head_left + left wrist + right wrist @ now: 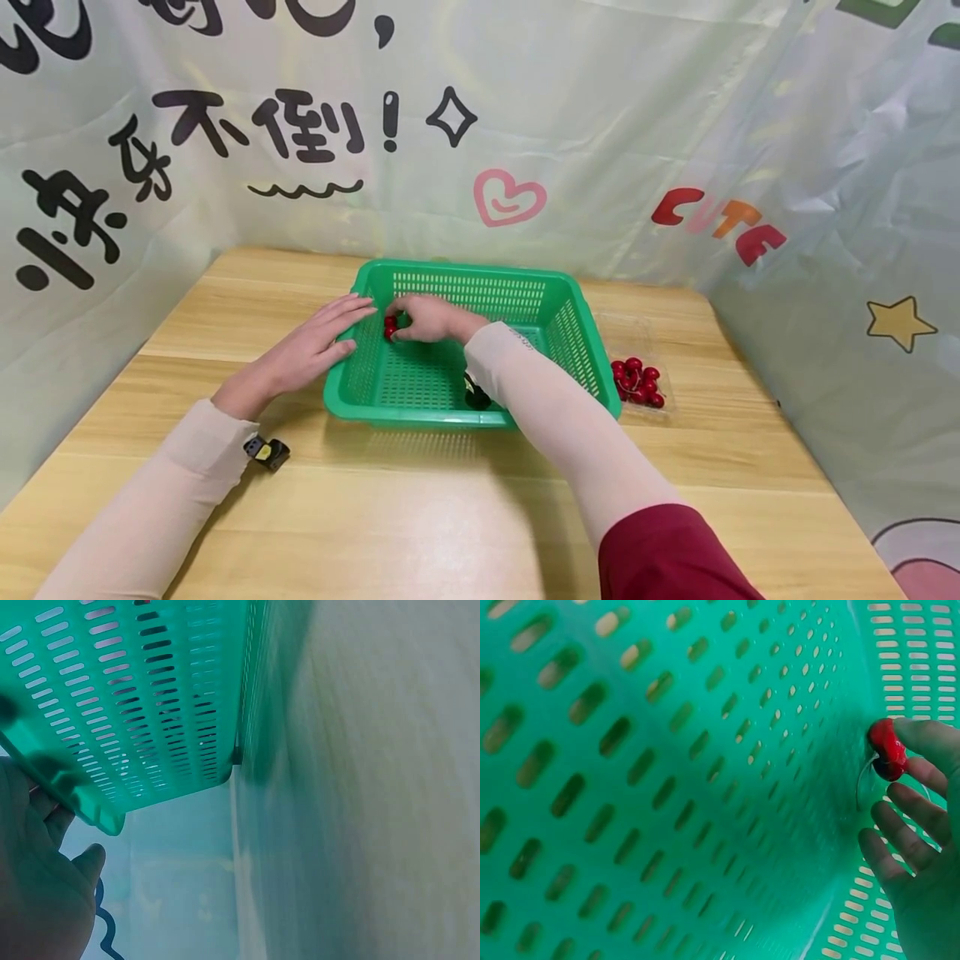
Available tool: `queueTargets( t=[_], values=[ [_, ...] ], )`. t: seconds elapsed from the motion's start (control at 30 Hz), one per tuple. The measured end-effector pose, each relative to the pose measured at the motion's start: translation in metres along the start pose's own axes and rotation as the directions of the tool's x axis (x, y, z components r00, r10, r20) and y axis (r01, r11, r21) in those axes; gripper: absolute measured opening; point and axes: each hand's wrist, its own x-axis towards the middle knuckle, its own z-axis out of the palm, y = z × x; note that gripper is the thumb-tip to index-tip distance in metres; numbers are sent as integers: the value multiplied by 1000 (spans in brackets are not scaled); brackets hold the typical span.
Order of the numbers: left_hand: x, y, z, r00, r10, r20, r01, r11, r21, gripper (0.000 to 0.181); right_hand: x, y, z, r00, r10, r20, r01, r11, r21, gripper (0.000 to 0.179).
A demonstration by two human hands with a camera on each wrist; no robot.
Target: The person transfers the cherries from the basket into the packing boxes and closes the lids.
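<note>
A green plastic basket point(450, 417) with slotted walls stands on the table. The left hand point(315, 342) rests on its left rim with the fingers straight; the left wrist view shows that hand point(45, 862) beside the basket wall. Reaching inside, the right hand point(431, 318) is near the basket's left wall, low toward the bottom. Its thumb and index finger pinch red cherries point(887, 742) with a thin stem hanging down, while the other fingers spread loosely. From the head, two of these cherries point(390, 332) show between the fingertips.
Right of the basket, a clear plastic box point(626, 329) holds several more cherries point(637, 383). The wooden table point(360, 533) meets a printed cloth backdrop point(600, 125) at the back and sides. Small cameras are strapped to both wrists.
</note>
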Motion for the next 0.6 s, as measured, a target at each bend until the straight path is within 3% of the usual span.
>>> queueTargets(
  t=[0.2, 0.6],
  values=[
    [0, 0, 0, 1000, 0, 0, 0, 1000, 4, 50, -2, -3, 0, 1000, 2, 7, -2, 1000, 14, 42],
    [-1, -1, 1, 1000, 9, -8, -9, 1000, 15, 50, 3, -8, 4, 999, 9, 37, -5, 996, -93, 37]
  ],
)
